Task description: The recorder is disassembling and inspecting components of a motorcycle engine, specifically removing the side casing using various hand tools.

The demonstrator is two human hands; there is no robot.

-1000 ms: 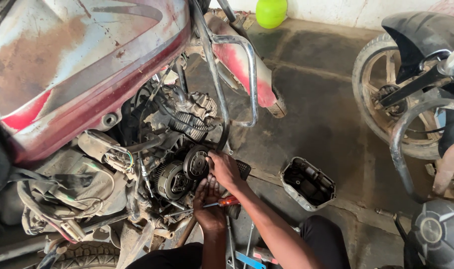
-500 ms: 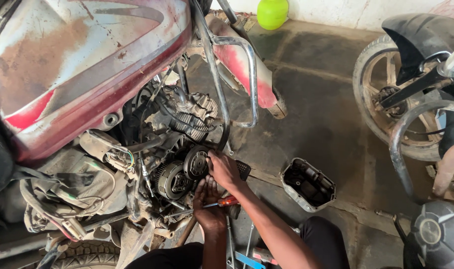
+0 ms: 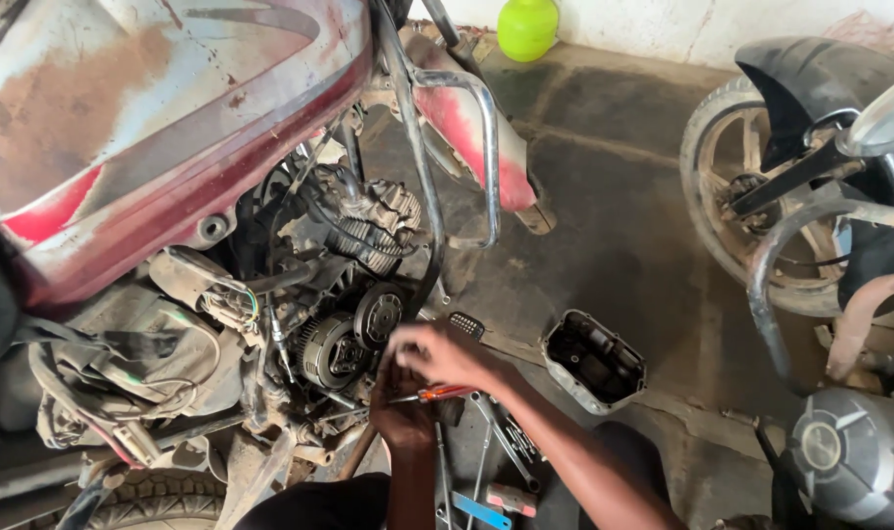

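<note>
A worn red motorcycle (image 3: pixel 162 118) stands with its engine open, showing a round clutch assembly (image 3: pixel 329 348) and a smaller round gear (image 3: pixel 378 312). My right hand (image 3: pixel 437 355) reaches toward the open engine just right of the gear, fingers curled and blurred. My left hand (image 3: pixel 400 412) sits below it, closed around a screwdriver (image 3: pixel 445 395) with an orange handle and thin metal shaft that lies across between both hands.
A removed dark engine cover (image 3: pixel 592 361) lies on the concrete floor to the right. Spanners and small tools (image 3: pixel 496 442) rest by my knees. A second motorcycle's wheel (image 3: pixel 751 206) and mudguard stand at right. A green ball (image 3: pixel 527 27) sits by the wall.
My right hand has pulled slightly back and right from the round gear, moving fast enough to blur. The left hand and screwdriver stay about where they were.
</note>
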